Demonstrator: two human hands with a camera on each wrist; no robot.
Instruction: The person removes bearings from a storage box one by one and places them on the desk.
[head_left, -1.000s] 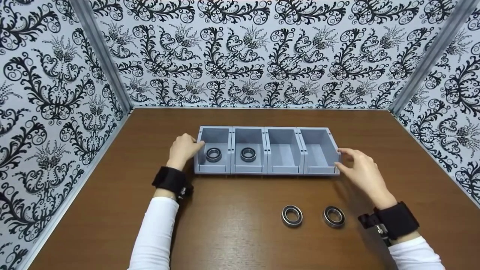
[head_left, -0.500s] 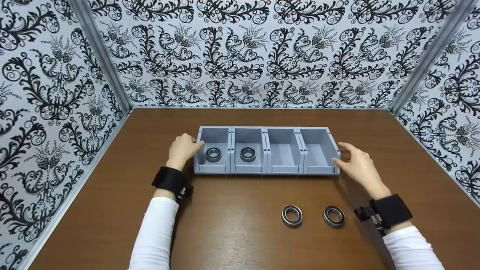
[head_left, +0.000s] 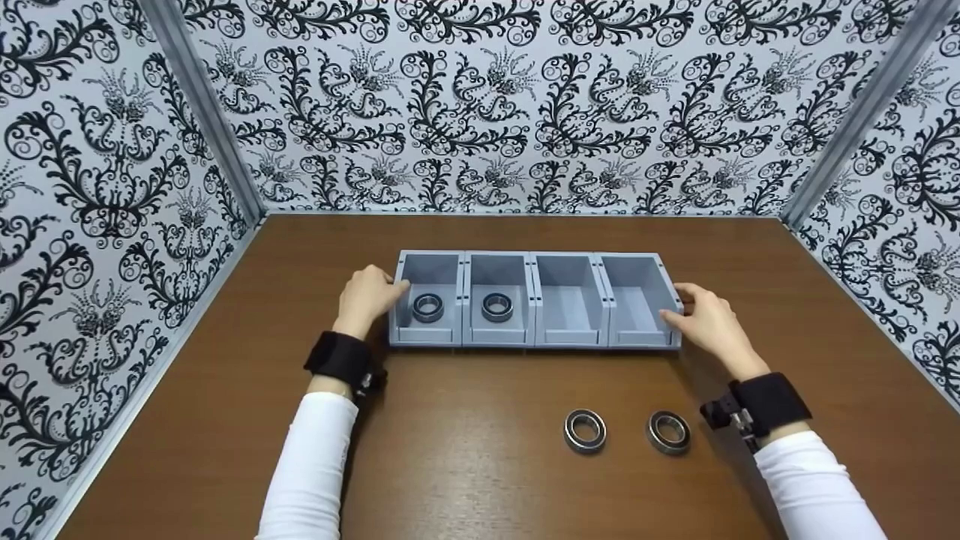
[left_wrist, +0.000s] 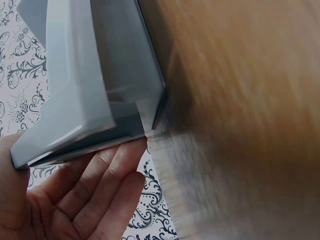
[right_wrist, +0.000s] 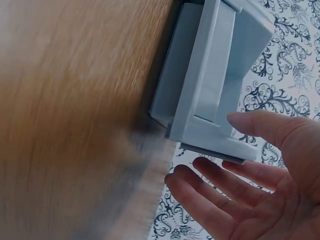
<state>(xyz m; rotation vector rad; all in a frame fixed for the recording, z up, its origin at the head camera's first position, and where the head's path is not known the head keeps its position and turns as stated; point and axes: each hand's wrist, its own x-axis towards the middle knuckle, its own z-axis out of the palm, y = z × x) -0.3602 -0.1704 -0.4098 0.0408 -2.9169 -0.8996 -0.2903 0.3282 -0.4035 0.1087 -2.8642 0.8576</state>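
A row of joined grey storage bins (head_left: pixel 498 337) stands on the table. My left hand (head_left: pixel 364 300) grips its left end wall, thumb over the rim and fingers outside; the left wrist view shows the fingers (left_wrist: pixel 107 167) against the bin wall (left_wrist: pixel 70 75). At the other end, my right hand (head_left: pixel 712 322) has its thumb inside the rim. In the right wrist view its fingers (right_wrist: pixel 215 185) lie along the outside of the end wall (right_wrist: pixel 212 142), some slightly apart from it. One ball bearing (head_left: pixel 428 319) sits in the leftmost bin, another bearing (head_left: pixel 497 319) in the bin beside it.
Two more ball bearings lie on the brown wooden table (head_left: pixel 450 465) in front of the bins: a left one (head_left: pixel 585 448) and a right one (head_left: pixel 669 450), near the right wrist. Black-and-white patterned panels (head_left: pixel 480 112) enclose the back and sides.
My right hand has moved slightly left and forward, bringing its thumb over the rim of the right end wall. The left hand, bins and bearings have stayed put.
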